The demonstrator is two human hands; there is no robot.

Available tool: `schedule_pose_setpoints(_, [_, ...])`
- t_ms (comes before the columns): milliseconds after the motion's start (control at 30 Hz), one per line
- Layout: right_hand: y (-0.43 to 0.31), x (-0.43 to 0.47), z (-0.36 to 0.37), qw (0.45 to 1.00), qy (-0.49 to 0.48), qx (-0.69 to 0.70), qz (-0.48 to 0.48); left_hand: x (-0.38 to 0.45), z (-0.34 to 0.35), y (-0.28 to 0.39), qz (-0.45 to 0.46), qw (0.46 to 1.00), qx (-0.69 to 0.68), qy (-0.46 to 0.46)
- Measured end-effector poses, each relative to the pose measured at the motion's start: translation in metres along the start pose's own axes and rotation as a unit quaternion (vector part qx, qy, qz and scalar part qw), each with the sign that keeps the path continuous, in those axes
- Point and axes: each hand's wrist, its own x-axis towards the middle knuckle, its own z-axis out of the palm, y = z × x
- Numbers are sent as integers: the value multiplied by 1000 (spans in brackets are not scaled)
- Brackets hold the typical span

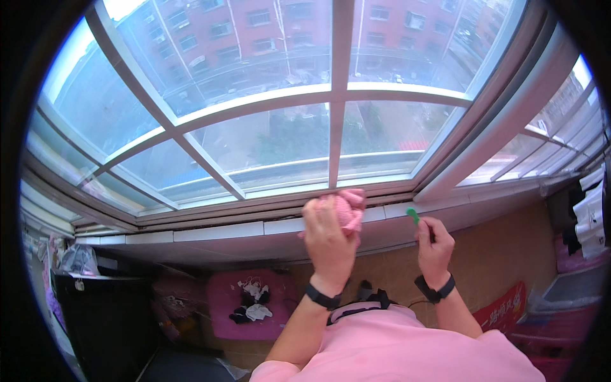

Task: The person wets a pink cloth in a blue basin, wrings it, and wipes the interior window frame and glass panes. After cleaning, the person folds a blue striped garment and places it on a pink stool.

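Observation:
Bunched up in my left hand (329, 243) is a pink cloth (348, 210), held just above the tiled windowsill (286, 226) and in front of the window track (238, 210). My right hand (435, 243) pinches a small green tool (412, 215) with a rounded end that points up; its exact kind cannot be made out. The tool's lower part is hidden by my fingers. Both hands are in front of a large sliding window with a white frame (338, 133). Each wrist wears a dark band.
Below the sill at left, a pink stool (224, 305) bears small black and white cloth items (258, 310). A black cabinet (105, 310) stands farther left, topped by a plastic bag (79, 260). A red mat with writing (506, 305) and clothes (589, 215) are at right.

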Motion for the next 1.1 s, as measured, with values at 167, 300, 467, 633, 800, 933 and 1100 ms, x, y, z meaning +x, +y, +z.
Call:
schedule_pose_setpoints(167, [30, -6, -49, 1000, -11, -11, 25, -12, 61, 51, 32, 999, -13, -40])
schedule_pose_setpoints(300, [54, 4, -65, 999, -30, 17, 17, -10, 83, 85, 46, 997, 17, -60])
schedule_pose_setpoints(467, [47, 23, -46, 993, -93, 67, -14, -16, 40, 59, -43, 939, -340, 0])
schedule_pose_setpoints(633, [21, 49, -5, 977, -122, 53, -165, -94, -72, 34, -224, 917, -310, 111])
schedule_pose_setpoints(800, [28, 50, 8, 982, -131, 24, -133, -190, -160, 52, -374, 818, -346, 268])
schedule_pose_setpoints(933, [22, 50, 1, 979, -156, -22, -132, -245, -192, 66, -400, 779, -298, 379])
schedule_pose_setpoints(1100, [19, 49, 10, 977, -114, -2, -179, -253, -206, 71, -391, 766, -347, 374])
